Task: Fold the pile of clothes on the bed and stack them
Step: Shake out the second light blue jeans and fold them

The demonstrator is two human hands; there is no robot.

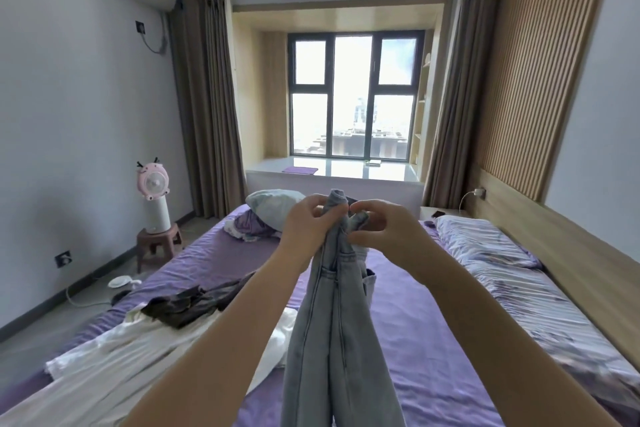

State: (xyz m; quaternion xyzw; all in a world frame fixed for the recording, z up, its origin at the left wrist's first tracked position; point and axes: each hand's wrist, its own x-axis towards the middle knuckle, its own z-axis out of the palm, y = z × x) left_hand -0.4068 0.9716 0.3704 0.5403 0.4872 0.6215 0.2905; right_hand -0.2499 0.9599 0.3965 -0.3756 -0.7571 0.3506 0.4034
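Note:
A pair of light blue jeans (336, 329) hangs in front of me above the purple bed (415, 340), legs together and pointing down. My left hand (308, 225) grips the waistband from the left. My right hand (384, 229) pinches the waistband from the right, close beside the left. On the bed at lower left lies a white garment (114, 357), spread out, with a dark grey-brown garment (194, 302) crumpled on top of it.
A striped quilt (519, 284) runs along the bed's right side by the wooden headboard (571, 274). A pale pillow (270, 204) and bunched purple cloth (247, 225) sit at the far end. A pink fan (154, 198) stands on a stool left of the bed.

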